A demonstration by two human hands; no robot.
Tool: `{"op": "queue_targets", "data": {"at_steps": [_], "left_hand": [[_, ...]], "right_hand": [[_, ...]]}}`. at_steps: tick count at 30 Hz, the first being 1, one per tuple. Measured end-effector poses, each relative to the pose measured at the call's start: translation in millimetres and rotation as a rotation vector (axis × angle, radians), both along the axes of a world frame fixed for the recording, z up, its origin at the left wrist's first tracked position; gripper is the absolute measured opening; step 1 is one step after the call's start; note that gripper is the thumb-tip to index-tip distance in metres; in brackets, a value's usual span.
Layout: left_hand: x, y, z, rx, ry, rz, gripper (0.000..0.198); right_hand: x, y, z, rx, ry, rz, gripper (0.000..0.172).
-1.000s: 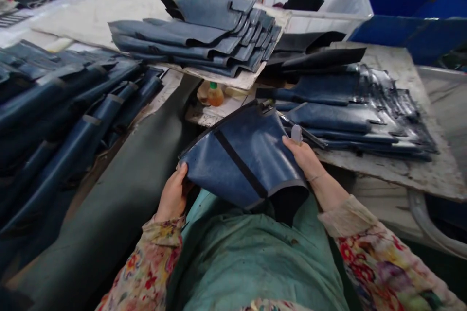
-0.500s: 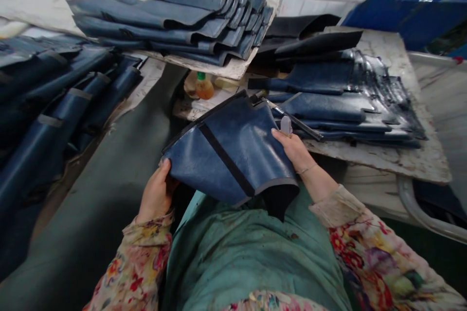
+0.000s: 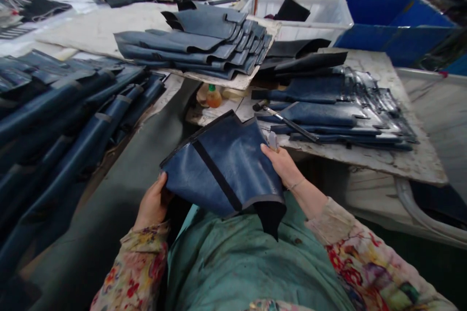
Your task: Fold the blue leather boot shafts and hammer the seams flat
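A blue leather piece (image 3: 241, 165), with a black strip running slantwise across it, is held between my two hands over my green apron (image 3: 233, 262). My left hand (image 3: 153, 201) grips its left edge, thumb on top and the other fingers hidden beneath. On its right edge, my right hand (image 3: 282, 165) pinches the leather with the thumb on top. A pale grey wrap or small tab (image 3: 273, 141) shows at a finger of that hand. The piece's lower right corner curls down and bares a black underside. Beyond it a brush (image 3: 288, 121) rests across stacked blue pieces.
Overlapping blue leather pieces (image 3: 182, 48) lie on a board ahead, more (image 3: 328, 112) on the right board, and long folded ones (image 3: 91, 131) at left. A small orange bottle (image 3: 213, 98) with a green cap stands between. White (image 3: 310, 17) and blue bins (image 3: 394, 34) stand behind.
The view has tipped up, bringing more of the far table and bins into sight. Both hands still hold the blue leather piece, which has come slightly away from the brush.
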State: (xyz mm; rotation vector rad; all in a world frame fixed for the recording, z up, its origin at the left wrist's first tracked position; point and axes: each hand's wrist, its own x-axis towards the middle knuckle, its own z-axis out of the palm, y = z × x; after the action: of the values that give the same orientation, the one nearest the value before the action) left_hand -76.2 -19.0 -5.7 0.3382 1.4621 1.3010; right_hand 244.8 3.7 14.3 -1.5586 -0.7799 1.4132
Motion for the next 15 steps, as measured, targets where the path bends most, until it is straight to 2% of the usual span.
{"op": "queue_targets", "data": {"at_steps": [3, 10, 15], "left_hand": [[-4, 4, 2.6, -0.003, -0.027, 0.029, 0.016], [-8, 38, 11.4, -0.048, 0.003, -0.013, 0.014], [-14, 41, 20.4, -0.060, -0.012, -0.054, 0.013]], "right_hand": [[-8, 2, 1.0, 0.006, -0.007, -0.012, 0.038], [-22, 39, 11.6, 0.059, -0.054, -0.062, 0.027], [-30, 38, 17.2, 0.088, -0.073, -0.074, 0.023]]}}
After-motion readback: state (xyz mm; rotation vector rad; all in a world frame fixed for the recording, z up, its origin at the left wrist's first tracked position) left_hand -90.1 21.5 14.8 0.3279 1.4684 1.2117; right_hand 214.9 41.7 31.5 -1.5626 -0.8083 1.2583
